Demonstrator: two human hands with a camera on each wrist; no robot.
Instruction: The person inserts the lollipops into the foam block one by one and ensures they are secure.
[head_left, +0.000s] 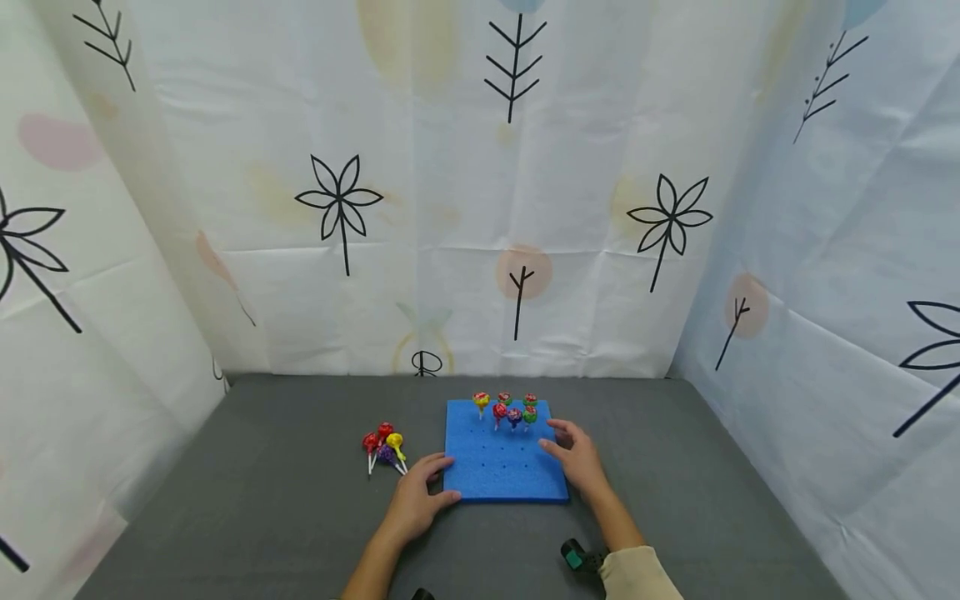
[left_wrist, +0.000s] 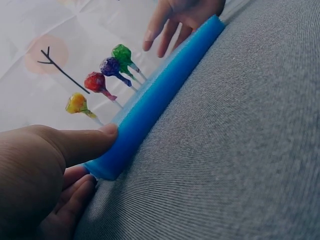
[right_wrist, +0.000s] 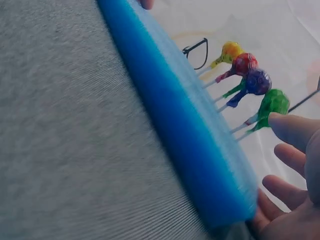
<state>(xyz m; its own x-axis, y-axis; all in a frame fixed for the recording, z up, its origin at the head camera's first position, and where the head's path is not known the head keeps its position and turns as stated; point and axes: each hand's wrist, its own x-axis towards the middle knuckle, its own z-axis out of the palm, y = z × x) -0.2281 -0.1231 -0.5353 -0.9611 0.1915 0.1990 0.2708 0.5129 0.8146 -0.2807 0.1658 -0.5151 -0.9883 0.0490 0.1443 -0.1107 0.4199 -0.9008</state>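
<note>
A blue foam board [head_left: 504,483] with rows of small holes lies on the table. Several wrapped lollipops stand upright by their sticks in its far rows, among them a yellow lollipop [head_left: 481,401], a red lollipop [right_wrist: 245,64], a purple lollipop [left_wrist: 110,66] and a green lollipop [right_wrist: 274,104]. My left hand [head_left: 417,498] holds the board's near left corner, thumb on the front edge and fingers along the left side. At the right edge, my right hand [head_left: 579,460] is spread, its lower fingers right at the board's side and its thumb apart from the green lollipop.
Left of the board lies a loose bunch of several lollipops, with a yellow one [head_left: 394,441] and a purple one [head_left: 386,454]. A dark wrist device [head_left: 576,556] shows by the right forearm. Patterned white cloth [head_left: 450,183] walls in the grey table [head_left: 300,500].
</note>
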